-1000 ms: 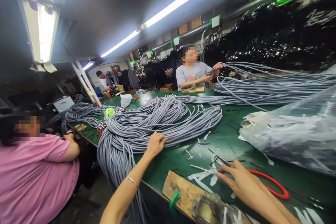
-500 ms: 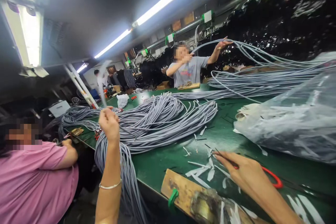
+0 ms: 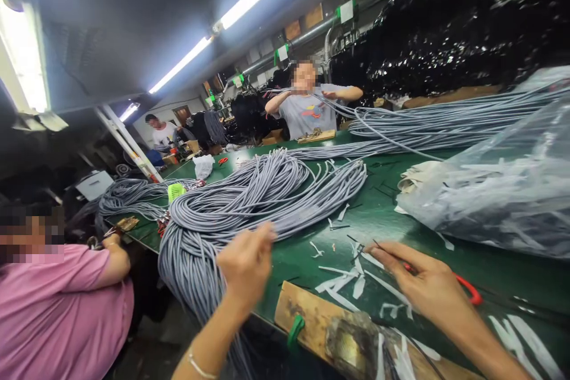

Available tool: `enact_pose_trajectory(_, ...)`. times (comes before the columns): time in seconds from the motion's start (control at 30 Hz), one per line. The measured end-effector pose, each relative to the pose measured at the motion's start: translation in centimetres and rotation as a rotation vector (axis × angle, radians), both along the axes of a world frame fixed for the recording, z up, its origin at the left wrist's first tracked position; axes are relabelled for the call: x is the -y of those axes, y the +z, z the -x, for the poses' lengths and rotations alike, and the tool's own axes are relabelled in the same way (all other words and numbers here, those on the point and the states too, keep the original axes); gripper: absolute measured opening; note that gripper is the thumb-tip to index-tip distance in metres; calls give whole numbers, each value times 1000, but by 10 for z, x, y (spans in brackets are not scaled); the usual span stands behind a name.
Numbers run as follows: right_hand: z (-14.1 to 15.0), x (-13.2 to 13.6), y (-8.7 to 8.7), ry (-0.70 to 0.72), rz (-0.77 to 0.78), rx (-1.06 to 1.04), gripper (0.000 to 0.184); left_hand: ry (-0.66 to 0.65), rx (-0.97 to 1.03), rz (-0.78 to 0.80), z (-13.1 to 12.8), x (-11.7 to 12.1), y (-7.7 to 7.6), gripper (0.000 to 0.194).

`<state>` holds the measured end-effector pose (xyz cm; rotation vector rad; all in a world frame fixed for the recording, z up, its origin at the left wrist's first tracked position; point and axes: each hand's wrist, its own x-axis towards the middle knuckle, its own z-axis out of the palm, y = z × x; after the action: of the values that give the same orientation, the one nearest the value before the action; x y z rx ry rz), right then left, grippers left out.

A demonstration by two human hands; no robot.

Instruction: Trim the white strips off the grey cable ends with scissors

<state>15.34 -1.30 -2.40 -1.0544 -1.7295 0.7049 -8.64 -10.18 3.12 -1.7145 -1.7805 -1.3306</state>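
Note:
My left hand (image 3: 244,261) hovers just above the near edge of a big bundle of grey cables (image 3: 249,196) on the green table (image 3: 392,214). It is smeared by motion, with its fingers bunched upward, and I cannot tell whether they hold a cable. My right hand (image 3: 418,282) lies low on the table, closed loosely on red-handled scissors (image 3: 467,292) whose thin dark blades stick out past my fingertips. White cut strips (image 3: 356,285) lie scattered under and beside this hand.
A worn wooden board (image 3: 307,314) with a green clip sits at the table's near edge. A clear plastic bag of scraps (image 3: 490,196) lies at the right. A person in pink (image 3: 57,309) sits at my left. Across the table, a person in grey (image 3: 307,113) pulls long cables (image 3: 445,124).
My left hand, raised high half a second ago, has dropped back down toward the cable bundle. My right hand has barely shifted. The person opposite has lowered their raised arm.

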Motion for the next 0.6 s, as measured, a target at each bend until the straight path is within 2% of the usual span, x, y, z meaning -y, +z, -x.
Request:
enact_pose_trajectory(0.1,3,4,4,102,113,-87,58,-87,-184,219,-34,-5,-32,23)
enact_pose_trajectory(0.2,4,5,6,162,152,-78,56,-198,-102,357,-62,-7,-45,28)
enact_pose_trajectory(0.3,0,3,8,129,167,-44,44,-368,125,478,-75,-5,-40,31)
enact_pose_trajectory(0.43,-4,2,10,75,180,-42,39,-532,539,638,-74,-3,-37,33)
enact_pose_trajectory(0.53,-2,4,11,55,186,-111,41,-615,855,760,-69,-3,-44,57)
enact_pose_trajectory(0.6,-1,6,11,50,222,-201,43,-663,996,830,-65,-3,-49,73)
